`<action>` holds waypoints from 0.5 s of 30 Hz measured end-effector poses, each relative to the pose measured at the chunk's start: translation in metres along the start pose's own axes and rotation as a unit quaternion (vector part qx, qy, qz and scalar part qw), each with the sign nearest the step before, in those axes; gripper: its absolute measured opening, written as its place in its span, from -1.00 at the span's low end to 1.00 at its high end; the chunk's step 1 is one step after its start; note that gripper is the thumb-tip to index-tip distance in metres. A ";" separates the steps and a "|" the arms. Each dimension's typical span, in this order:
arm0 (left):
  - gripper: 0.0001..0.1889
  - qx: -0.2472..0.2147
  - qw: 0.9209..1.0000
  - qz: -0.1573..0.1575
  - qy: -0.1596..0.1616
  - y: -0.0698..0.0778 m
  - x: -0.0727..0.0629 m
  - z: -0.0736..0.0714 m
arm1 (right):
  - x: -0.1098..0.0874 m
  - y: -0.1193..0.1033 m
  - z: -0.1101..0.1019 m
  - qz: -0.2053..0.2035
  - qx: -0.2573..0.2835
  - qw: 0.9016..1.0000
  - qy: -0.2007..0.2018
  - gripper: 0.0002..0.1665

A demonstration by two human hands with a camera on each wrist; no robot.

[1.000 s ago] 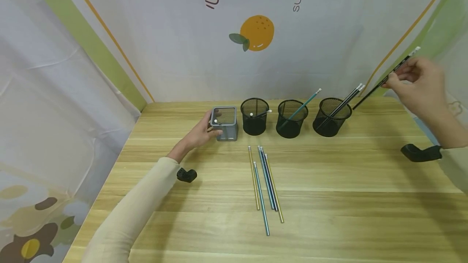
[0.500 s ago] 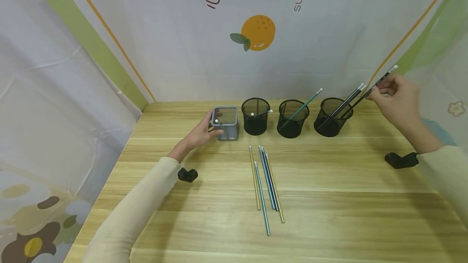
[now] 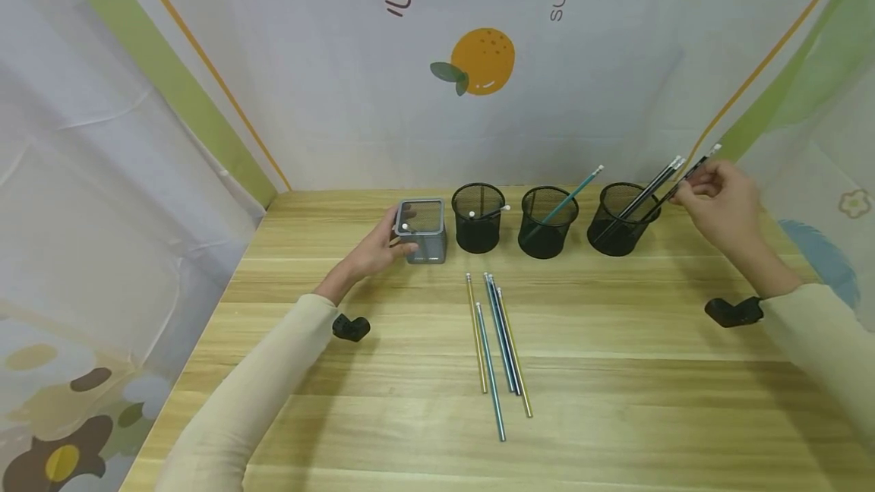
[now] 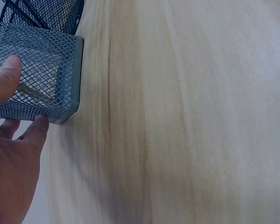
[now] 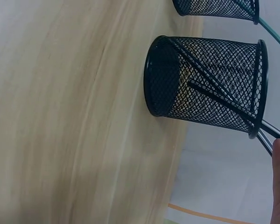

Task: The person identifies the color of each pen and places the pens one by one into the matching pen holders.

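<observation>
My right hand pinches a black pencil with a white eraser end. In the right wrist view that pencil's lower end slants inside the rightmost round black mesh pencil cup, short of its bottom. Other black pencils lean in the same cup. At the left end of the row, my left hand holds a grey square mesh pencil cup, thumb on the near side and fingers on the left side. A pencil with a white eraser shows inside it. In the left wrist view the thumb lies against the mesh.
Two more round black mesh cups stand between: one with dark pencils, the other with a teal pencil. Several gold, blue and dark pencils lie mid-table in front. A printed curtain hangs behind the wooden table.
My right hand has moved left and down, bringing the black pencil's lower end into the rightmost cup. My left hand stays on the grey cup.
</observation>
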State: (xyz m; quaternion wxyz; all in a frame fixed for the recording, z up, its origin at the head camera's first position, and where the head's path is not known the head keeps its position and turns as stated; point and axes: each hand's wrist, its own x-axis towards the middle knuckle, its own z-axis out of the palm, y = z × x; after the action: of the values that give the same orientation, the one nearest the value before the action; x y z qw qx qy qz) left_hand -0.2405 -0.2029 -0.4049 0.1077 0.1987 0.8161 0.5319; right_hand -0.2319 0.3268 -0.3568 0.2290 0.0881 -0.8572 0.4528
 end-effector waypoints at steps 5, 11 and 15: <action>-0.25 -0.001 1.000 -0.003 0.004 -0.001 0.000 0.000 | -0.003 0.002 0.002 0.009 -0.008 1.000 -0.008 -0.90; -0.26 -0.003 1.000 -0.001 0.004 -0.001 0.000 0.001 | -0.004 0.007 0.003 0.020 -0.010 1.000 -0.017 -0.86; -0.26 -0.003 1.000 0.000 0.004 -0.001 0.000 0.000 | -0.006 0.010 0.002 0.030 0.001 0.999 -0.028 -0.82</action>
State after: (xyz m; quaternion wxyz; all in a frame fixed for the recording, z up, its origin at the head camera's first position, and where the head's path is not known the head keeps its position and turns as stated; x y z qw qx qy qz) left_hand -0.2408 -0.2030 -0.4064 0.1054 0.1962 0.8148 0.5353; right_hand -0.2311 0.3302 -0.3679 0.1906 0.0752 -0.8651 0.4578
